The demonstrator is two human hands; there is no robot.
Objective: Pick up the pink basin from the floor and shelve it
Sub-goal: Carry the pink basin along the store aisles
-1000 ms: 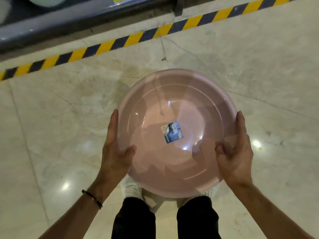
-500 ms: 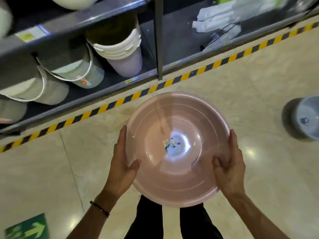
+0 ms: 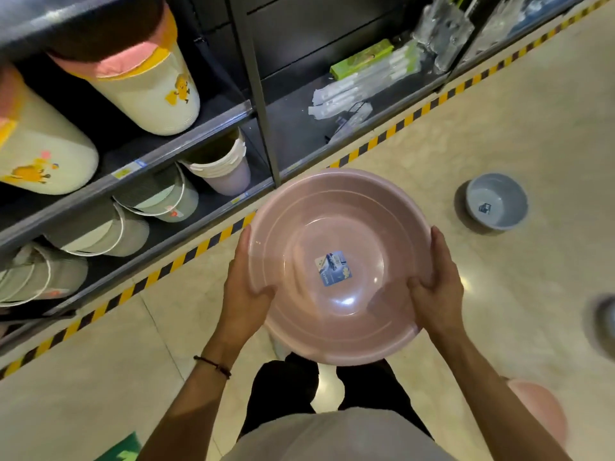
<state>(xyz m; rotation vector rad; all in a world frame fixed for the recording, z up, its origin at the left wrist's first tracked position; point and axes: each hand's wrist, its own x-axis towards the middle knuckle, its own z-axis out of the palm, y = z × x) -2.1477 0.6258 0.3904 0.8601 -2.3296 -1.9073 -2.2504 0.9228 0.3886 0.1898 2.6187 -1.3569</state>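
**Status.** The pick-up was complete. The basin (image 3: 359,227) was clear of the floor (image 3: 532,121) and was held mouth up in front of the person's body, above the legs. Its far rim lay close to the striped tape (image 3: 206,242) at the foot of the shelf (image 3: 186,141).

**Hands.** The left hand (image 3: 246,294) gripped the left rim, with the thumb hooked inside and the fingers outside along the wall. The right hand (image 3: 439,291) gripped the right rim in the same way. Both hands held the basin, and neither was free.

**Remaining.** The basin was not yet shelved. As judged here, the carry forward and the set-down on a board were left to do. The left bays held buckets (image 3: 159,194) lying on their sides. The right bay showed bare board (image 3: 293,134) beside packaged goods. The intended slot could not be told.

**Surroundings.** A grey basin (image 3: 496,202) stood on the floor well to the right. A second pink item (image 3: 539,414) lay low at the right, too blurred to identify.
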